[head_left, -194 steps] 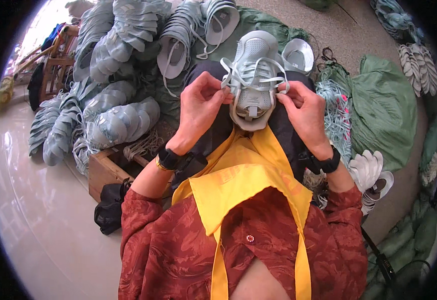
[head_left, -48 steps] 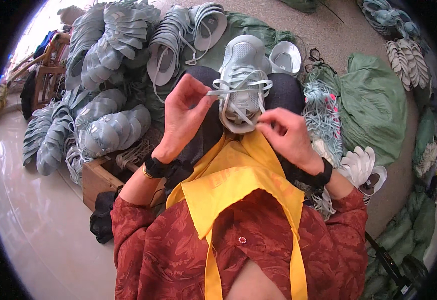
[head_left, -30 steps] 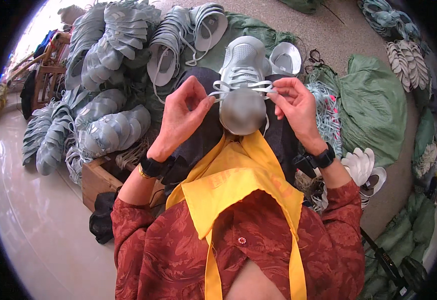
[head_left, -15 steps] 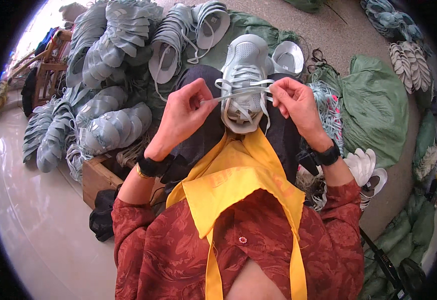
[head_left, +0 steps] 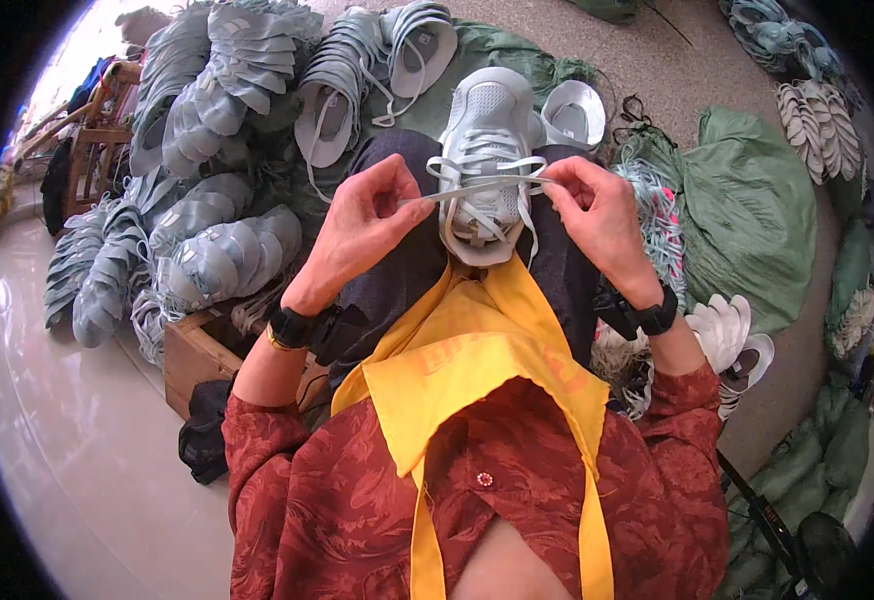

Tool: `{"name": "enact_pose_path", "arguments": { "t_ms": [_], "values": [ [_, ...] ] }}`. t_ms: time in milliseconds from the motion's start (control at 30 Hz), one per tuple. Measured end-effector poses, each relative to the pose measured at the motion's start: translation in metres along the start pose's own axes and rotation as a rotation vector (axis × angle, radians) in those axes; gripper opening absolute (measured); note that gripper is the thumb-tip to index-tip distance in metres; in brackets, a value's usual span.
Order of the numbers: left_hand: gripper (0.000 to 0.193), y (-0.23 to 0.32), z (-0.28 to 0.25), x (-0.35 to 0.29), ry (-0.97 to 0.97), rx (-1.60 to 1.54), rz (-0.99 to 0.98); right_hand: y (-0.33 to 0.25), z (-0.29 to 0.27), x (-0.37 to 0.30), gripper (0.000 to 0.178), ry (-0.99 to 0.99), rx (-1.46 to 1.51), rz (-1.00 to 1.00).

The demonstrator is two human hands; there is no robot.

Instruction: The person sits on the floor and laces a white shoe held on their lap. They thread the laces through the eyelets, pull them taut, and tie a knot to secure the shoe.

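A pale grey shoe upper [head_left: 490, 105] rests between my knees, toe pointing away from me, with lacing across its front. One flat light shoelace [head_left: 487, 186] stretches almost level over it, from hand to hand. My left hand [head_left: 382, 210] pinches one end between thumb and fingers, left of the shoe. On the other side, my right hand [head_left: 592, 205] pinches the other end. Loose lace loops stick out at both sides of the shoe, near the hands. A yellow apron [head_left: 477, 350] lies over my lap just below the heel.
Stacked grey-blue shoe uppers [head_left: 227, 260] pile up at the left, with more laced uppers [head_left: 347, 85] at the far left of my knees. A wooden box [head_left: 202, 360] stands by my left forearm. Green sacks [head_left: 747, 220] and white uppers [head_left: 722, 330] lie at the right.
My hands stay pinched on the shoelace. The lace between them looks slightly straighter, and my right hand has shifted a little to the right.
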State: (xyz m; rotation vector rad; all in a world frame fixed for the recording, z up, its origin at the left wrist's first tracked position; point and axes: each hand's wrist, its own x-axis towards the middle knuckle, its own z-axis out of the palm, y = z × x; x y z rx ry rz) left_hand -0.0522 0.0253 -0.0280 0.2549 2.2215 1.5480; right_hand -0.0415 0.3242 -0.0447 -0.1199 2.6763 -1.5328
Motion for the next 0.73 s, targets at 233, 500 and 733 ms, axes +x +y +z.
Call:
{"name": "enact_pose_path", "arguments": {
  "t_ms": [233, 500, 733],
  "values": [
    [0.020, -0.004, 0.003, 0.001, 0.042, 0.000, -0.001, -0.002, 0.003, 0.000, 0.009, 0.031, 0.155, -0.004],
    [0.019, -0.005, 0.003, 0.002, 0.060, 0.023, 0.025, -0.021, -0.009, 0.005, 0.017, -0.343, 0.549, 0.193],
    [0.019, -0.006, 0.000, 0.001, 0.064, -0.110, 0.025, 0.005, -0.002, 0.007, 0.018, -0.051, 0.342, 0.093]
  ]
}}
